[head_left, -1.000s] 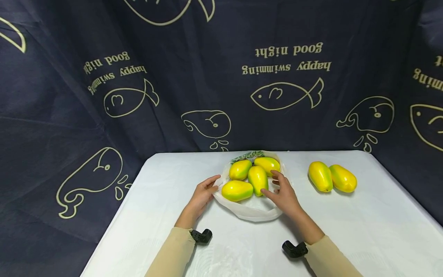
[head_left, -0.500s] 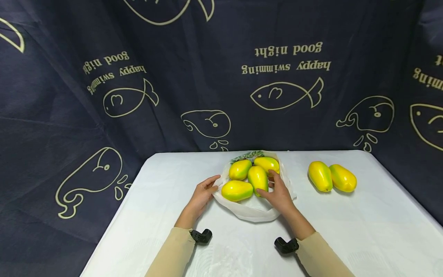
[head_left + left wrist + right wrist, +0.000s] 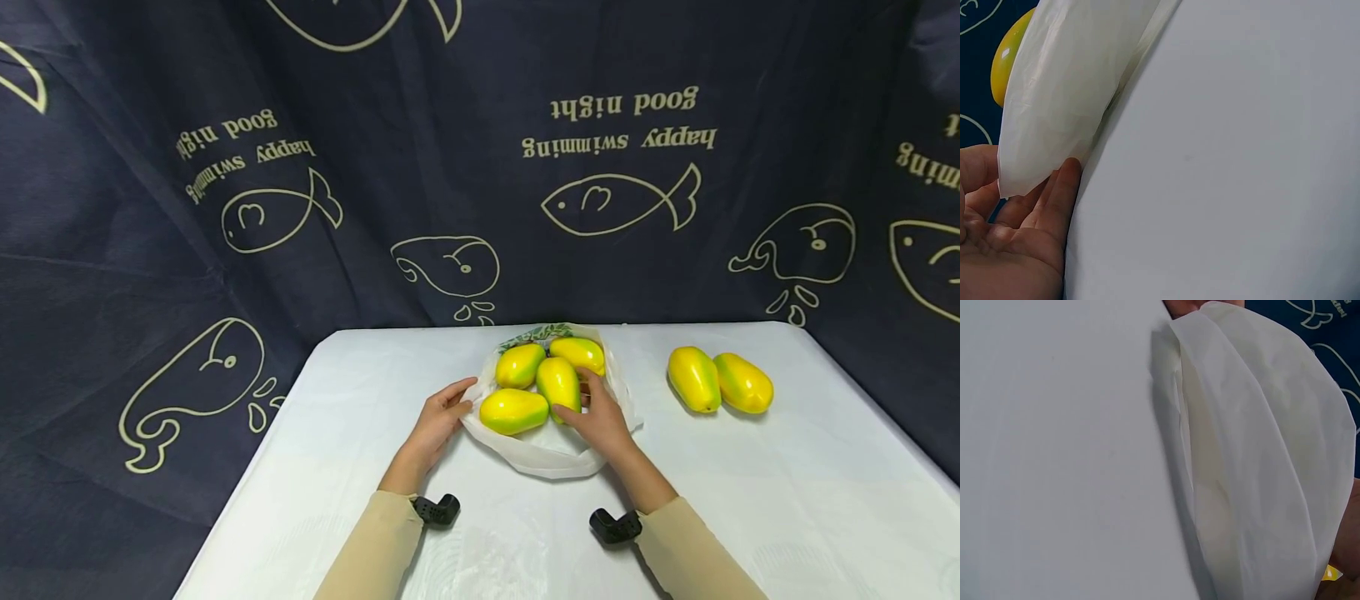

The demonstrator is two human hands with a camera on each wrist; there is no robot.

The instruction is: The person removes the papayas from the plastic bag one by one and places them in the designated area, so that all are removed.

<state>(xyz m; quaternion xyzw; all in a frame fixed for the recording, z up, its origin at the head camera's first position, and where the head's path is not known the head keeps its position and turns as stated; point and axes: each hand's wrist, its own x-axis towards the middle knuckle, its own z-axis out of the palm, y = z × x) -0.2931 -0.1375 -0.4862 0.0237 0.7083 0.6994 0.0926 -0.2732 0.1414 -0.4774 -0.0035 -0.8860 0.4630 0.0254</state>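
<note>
A white plastic bag (image 3: 551, 465) lies spread with its mouth facing up and several yellow-green mangoes inside. My left hand (image 3: 438, 419) holds the bag's left rim; in the left wrist view the film (image 3: 1063, 106) passes between thumb and fingers. My right hand (image 3: 606, 423) reaches over the bag's right side. Its thumb and fingers grip the middle mango (image 3: 558, 382), which stands lengthwise in the bag. Around that one lie a left front mango (image 3: 512, 412), a back left mango (image 3: 519, 367) and a back right mango (image 3: 577, 353). In the right wrist view, the bag hides most of that hand.
Two more mangoes, one upright (image 3: 693, 380) and one slanted (image 3: 744, 383), touch each other on the white table (image 3: 750, 483) to the right of the bag. A dark curtain (image 3: 480, 158) with fish drawings hangs behind the table's back edge.
My right hand has moved left and inward, and its thumb and fingers have closed round the middle mango. The left hand stays at the bag's rim.
</note>
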